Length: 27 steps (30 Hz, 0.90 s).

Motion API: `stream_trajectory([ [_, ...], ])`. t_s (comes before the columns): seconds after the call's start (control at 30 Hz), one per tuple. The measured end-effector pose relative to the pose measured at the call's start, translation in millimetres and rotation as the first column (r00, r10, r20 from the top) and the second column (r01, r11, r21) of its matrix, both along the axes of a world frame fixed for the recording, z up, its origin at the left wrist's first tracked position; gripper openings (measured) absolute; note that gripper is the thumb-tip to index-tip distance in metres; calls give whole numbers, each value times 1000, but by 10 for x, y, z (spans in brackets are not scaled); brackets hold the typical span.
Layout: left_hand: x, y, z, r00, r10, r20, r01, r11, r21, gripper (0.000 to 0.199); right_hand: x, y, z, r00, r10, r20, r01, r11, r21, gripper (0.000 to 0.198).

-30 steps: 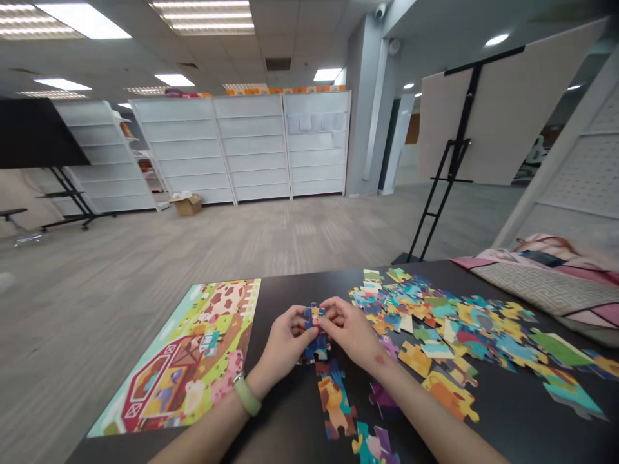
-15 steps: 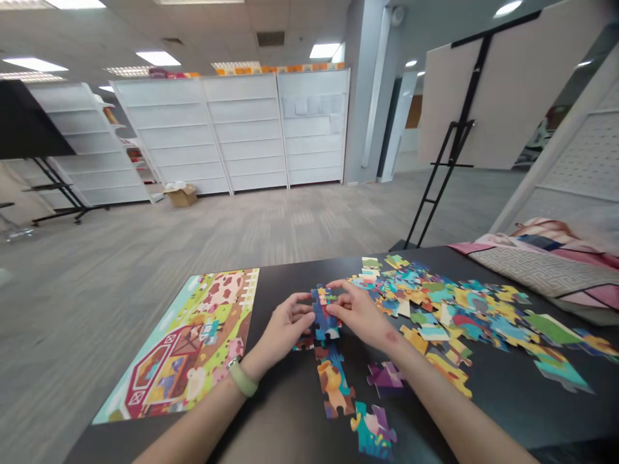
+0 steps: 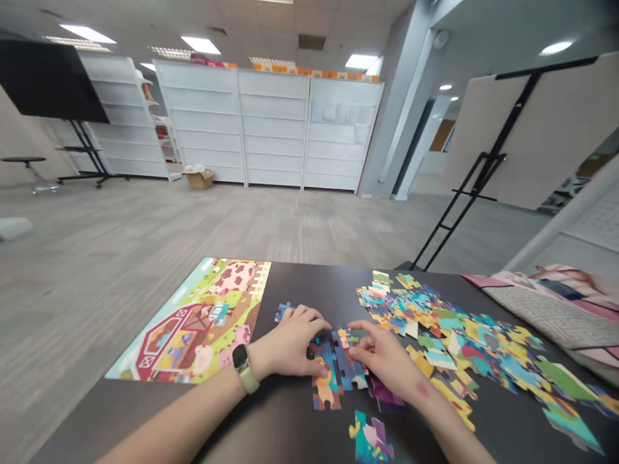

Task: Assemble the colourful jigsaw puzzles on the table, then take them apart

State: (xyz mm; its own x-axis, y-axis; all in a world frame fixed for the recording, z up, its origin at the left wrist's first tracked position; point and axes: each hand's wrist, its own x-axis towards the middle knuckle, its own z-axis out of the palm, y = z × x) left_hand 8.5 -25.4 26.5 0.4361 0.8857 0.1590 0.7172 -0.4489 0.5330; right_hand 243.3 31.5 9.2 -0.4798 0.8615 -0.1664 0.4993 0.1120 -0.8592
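My left hand (image 3: 296, 340) arches palm down over the joined jigsaw pieces with an orange figure (image 3: 326, 386). Its thumb rests on their left edge, and its curled fingertips reach the far end, partly hidden. Thumb and index finger of my right hand (image 3: 380, 354) grip the dark blue jigsaw pieces (image 3: 347, 364) with a small red figure, lying right alongside the orange ones. Under my right wrist a purple piece (image 3: 384, 394) is partly covered. Nearer me lies a teal and purple piece (image 3: 370, 438). Another blue piece (image 3: 283, 310) pokes out beyond my left hand.
On the left of the black table (image 3: 159, 419) lies a farm picture sheet (image 3: 193, 328). Many loose jigsaw pieces (image 3: 464, 341) are heaped on the right. A patterned pink and grey cloth bag (image 3: 556, 309) sits at the right edge. Past the table stands an easel (image 3: 483, 174).
The dark blue pieces have come down from beyond the orange strip to its right side, in my right hand. My left hand has let go of them and moved onto the strip. The view has shifted.
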Motion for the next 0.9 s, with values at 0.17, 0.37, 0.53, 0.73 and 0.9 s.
stream_trajectory([
  [0.17,-105,30,9,996,55,-69,-54,998,18,64,-154,95,34,998,61,-32,-62,998,-26,45],
  [0.37,-125,29,-13,995,62,-72,-63,998,-19,65,-100,19,35,998,46,-32,-49,993,-111,51],
  [0.53,-104,6,33,994,36,-107,-44,996,-74,59,-78,-70,132,1000,23,-15,-26,986,-167,54],
  [0.73,-87,13,38,993,19,-117,-28,996,-80,58,-50,-18,107,988,-63,-142,38,984,-171,55],
  [0.9,-73,14,35,994,26,-107,-34,997,-73,56,-94,27,-15,988,-85,-132,72,992,-99,49],
])
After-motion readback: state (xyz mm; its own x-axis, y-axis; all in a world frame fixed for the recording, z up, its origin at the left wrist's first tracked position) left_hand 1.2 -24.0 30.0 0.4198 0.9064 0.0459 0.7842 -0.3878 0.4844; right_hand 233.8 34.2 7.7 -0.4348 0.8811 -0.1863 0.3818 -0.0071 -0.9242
